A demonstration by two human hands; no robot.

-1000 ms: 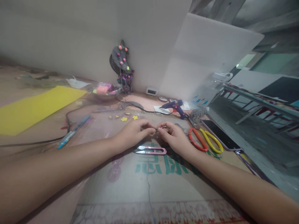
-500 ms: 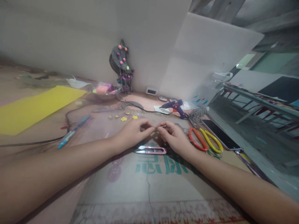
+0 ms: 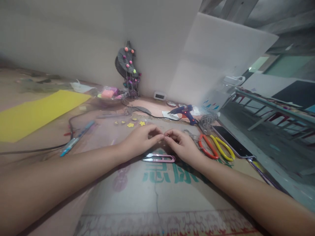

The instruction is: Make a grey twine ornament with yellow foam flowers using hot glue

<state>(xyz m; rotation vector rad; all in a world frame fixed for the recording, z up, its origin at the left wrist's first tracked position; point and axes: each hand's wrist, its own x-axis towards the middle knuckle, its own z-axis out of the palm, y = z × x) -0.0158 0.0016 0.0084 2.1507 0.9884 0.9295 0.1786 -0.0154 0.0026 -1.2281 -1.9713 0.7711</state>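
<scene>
While our two hands meet above the middle of the bench (image 3: 65,218), the grip of our left hand (image 3: 159,136) is pinched, thumb against forefinger, and the grip of our right hand (image 3: 168,135) is pinched to match, tip to tip with it; between the fingertips sits a tiny piece, mostly hidden and too small for us to name; just on the near side of our hands lie pink snips (image 3: 162,161), their blades pointing left; to the right we see an orange handle (image 3: 213,147) and a yellow handle (image 3: 228,147) side by side, with a phone (image 3: 232,141) just beyond them; on the far side there is a blue glue gun (image 3: 185,113), nozzle to the left, with grey yarn (image 3: 207,122) near it; beyond our left hand lie small yellow flowers (image 3: 130,125); farther left are a blue pen (image 3: 78,137) and a yellow sheet (image 3: 44,113).
</scene>
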